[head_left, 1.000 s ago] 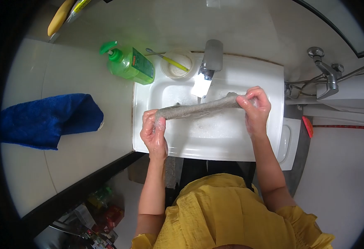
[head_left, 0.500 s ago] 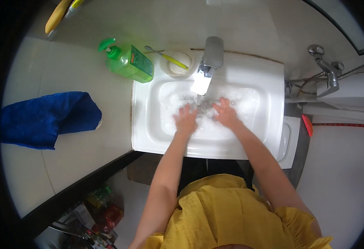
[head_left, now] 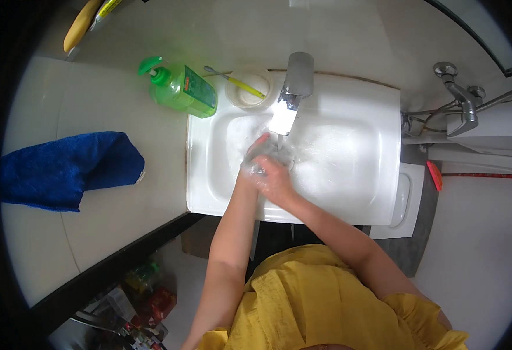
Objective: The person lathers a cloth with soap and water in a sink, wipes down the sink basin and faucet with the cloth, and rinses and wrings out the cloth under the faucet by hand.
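Note:
Both hands meet at the left half of the white sink [head_left: 378, 146], below the chrome faucet [head_left: 294, 87], with water running over them. My left hand [head_left: 251, 165] grips a wet grey cloth [head_left: 262, 153], its fingers partly hidden by cloth and water. My right hand [head_left: 275, 179] is closed on the same cloth from the right, pressed against my left hand. Motion and splashing blur the cloth's edges. White suds lie in the basin beside and behind my left hand.
On the sink's back left stand a green pump bottle [head_left: 183, 90] and a round cup [head_left: 247, 96] with a yellow-green toothbrush [head_left: 244, 86] across it. A blue towel [head_left: 81, 169] lies left. A wall-mounted mixer tap [head_left: 460, 96] is at right.
The cloth was stretched between my hands, then out of sight as they spread open in the suds. Now they have come together at the left with it, and the suds have sunk.

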Demonstrator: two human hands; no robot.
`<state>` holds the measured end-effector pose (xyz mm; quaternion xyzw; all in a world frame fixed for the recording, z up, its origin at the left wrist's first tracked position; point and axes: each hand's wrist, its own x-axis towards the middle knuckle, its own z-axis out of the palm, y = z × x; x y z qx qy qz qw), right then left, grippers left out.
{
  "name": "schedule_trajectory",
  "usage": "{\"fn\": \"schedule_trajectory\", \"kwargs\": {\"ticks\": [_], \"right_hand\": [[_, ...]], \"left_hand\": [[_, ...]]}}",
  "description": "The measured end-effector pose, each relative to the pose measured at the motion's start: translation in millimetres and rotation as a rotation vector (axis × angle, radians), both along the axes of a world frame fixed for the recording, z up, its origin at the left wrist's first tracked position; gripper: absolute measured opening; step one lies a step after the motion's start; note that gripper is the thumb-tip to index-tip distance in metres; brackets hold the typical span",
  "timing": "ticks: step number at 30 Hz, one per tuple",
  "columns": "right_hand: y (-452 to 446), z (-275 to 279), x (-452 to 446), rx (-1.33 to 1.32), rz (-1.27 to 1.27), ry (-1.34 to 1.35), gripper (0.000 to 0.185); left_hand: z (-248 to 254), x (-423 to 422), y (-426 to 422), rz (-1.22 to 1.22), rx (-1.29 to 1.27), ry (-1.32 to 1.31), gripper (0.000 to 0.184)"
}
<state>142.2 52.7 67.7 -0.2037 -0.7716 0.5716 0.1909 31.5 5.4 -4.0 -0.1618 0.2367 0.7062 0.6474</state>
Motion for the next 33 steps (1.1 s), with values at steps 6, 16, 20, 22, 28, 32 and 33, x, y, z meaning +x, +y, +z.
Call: {"fn": "schedule_trajectory", "kwargs": {"ticks": [6, 16, 20, 22, 28, 32, 33], "right_hand": [[26, -35, -20, 0.312, -0.100, -0.156, 0.020], [132, -105, 8, 0.575, -0.022, -0.547, 0.029], [83, -135, 3, 0.761, -0.545, -0.537, 0.038], [51, -144, -15, 0.164, -0.490, -0.252, 0.037], [8, -5, -19, 0.030, -0.040, 0.052, 0.027], [37, -37, -36, 0.162, -0.067, -0.164, 0.021], [51, -51, -37, 0.052, -0.173, -0.113, 0.018]], "left_hand": [[-23, 41, 1, 0.263, -0.106, 0.222, 0.037], [-4, 36, -1, 0.115, -0.546, 0.667, 0.047], [-22, 24, -9, -0.049, -0.679, 0.666, 0.069], [16, 25, 5, -0.020, -0.446, 0.267, 0.070], [19, 8, 6, 0.170, -0.215, 0.171, 0.035], [5, 17, 29, 0.205, -0.248, 0.307, 0.037], [3, 21, 31, 0.215, -0.261, 0.339, 0.037]]}}
